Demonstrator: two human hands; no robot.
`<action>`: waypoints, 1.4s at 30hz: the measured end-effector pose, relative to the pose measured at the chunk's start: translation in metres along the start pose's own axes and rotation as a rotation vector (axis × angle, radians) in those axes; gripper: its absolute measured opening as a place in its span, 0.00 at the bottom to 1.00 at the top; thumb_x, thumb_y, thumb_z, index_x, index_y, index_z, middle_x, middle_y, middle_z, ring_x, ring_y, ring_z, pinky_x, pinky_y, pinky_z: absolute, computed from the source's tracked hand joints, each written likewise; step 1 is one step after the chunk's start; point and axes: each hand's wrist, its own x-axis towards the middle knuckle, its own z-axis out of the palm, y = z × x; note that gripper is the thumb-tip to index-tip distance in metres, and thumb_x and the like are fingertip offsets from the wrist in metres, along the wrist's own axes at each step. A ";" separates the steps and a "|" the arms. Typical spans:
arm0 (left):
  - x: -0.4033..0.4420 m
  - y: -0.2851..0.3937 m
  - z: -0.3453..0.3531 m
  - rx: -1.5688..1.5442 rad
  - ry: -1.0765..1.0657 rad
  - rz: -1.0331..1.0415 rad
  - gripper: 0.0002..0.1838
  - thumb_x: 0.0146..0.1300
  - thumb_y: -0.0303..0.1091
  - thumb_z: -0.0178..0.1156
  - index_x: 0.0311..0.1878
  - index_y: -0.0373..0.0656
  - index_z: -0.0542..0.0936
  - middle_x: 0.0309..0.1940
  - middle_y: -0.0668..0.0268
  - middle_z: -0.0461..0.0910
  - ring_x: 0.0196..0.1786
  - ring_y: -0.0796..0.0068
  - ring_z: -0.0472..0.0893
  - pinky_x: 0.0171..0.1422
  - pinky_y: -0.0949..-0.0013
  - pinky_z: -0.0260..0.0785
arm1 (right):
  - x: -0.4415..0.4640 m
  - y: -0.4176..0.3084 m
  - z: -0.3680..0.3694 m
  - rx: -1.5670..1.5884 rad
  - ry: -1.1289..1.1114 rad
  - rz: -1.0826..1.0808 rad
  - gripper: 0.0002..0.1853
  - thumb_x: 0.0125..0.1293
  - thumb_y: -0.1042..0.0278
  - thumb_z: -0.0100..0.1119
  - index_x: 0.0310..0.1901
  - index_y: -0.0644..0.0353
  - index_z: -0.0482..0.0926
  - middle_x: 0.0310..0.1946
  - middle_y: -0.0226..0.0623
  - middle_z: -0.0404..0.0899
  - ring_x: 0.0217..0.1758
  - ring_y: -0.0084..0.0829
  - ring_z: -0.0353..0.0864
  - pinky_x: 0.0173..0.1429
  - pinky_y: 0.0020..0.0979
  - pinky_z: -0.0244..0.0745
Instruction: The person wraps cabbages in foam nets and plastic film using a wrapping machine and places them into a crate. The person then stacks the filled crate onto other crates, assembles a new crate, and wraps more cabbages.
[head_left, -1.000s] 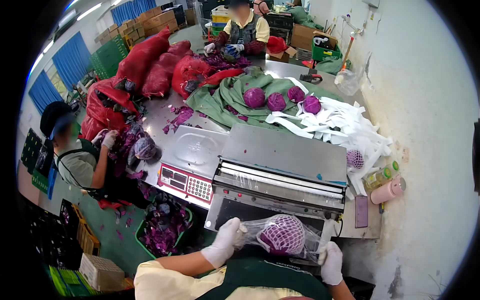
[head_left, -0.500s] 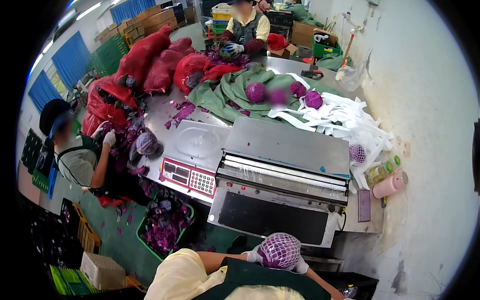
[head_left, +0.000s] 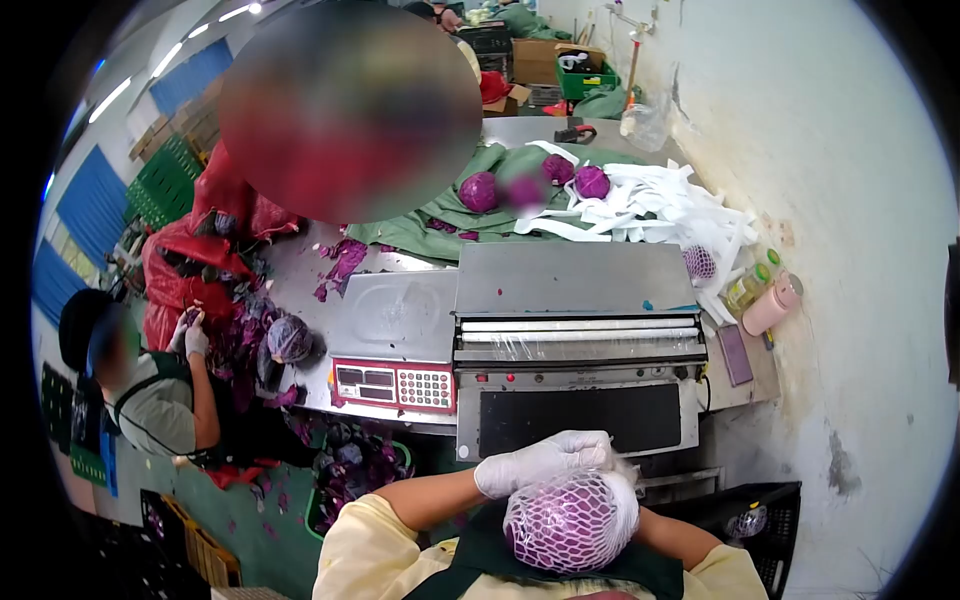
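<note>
A red cabbage in a white foam net is held up close to my body, in front of my dark green apron. My left hand, in a white glove, lies across its top with the fingers closed at the gathered end of the net. On the cabbage's right side is my right hand, also gloved and partly hidden by the cabbage and net; it grips them. Just beyond my hands stands a film wrapping machine with a black front plate.
Left of the wrapper is a scale. Loose foam nets and bare red cabbages lie on green cloth. A pink bottle stands at right. A co-worker handles cabbage at left. A black crate is low right.
The netted cabbage has come up and nearer to me. My left hand has moved from its side to the net's top end. The view has shifted, and a blur covers the far table.
</note>
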 end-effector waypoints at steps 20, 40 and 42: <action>0.240 -0.141 0.176 0.102 -0.057 -0.243 0.14 0.71 0.37 0.53 0.52 0.39 0.75 0.26 0.69 0.76 0.28 0.81 0.71 0.36 0.76 0.63 | -0.280 0.070 -0.229 0.519 0.555 -1.304 0.33 0.70 0.44 0.38 0.65 0.65 0.63 0.61 0.47 0.70 0.64 0.39 0.71 0.71 0.41 0.64; 0.335 -0.453 0.357 0.270 -0.214 -1.385 0.41 0.67 0.48 0.54 0.74 0.42 0.46 0.69 0.40 0.54 0.66 0.48 0.68 0.70 0.54 0.59 | -0.388 0.284 -0.599 0.782 2.146 -0.708 0.22 0.64 0.54 0.53 0.46 0.68 0.78 0.40 0.51 0.82 0.47 0.43 0.79 0.54 0.36 0.69; 0.339 -0.490 0.364 0.251 -0.252 -1.334 0.44 0.66 0.49 0.55 0.74 0.39 0.44 0.71 0.40 0.50 0.69 0.48 0.64 0.72 0.53 0.55 | -0.380 0.308 -0.608 0.486 2.137 -0.277 0.19 0.63 0.59 0.50 0.45 0.67 0.79 0.44 0.57 0.80 0.51 0.49 0.78 0.57 0.37 0.70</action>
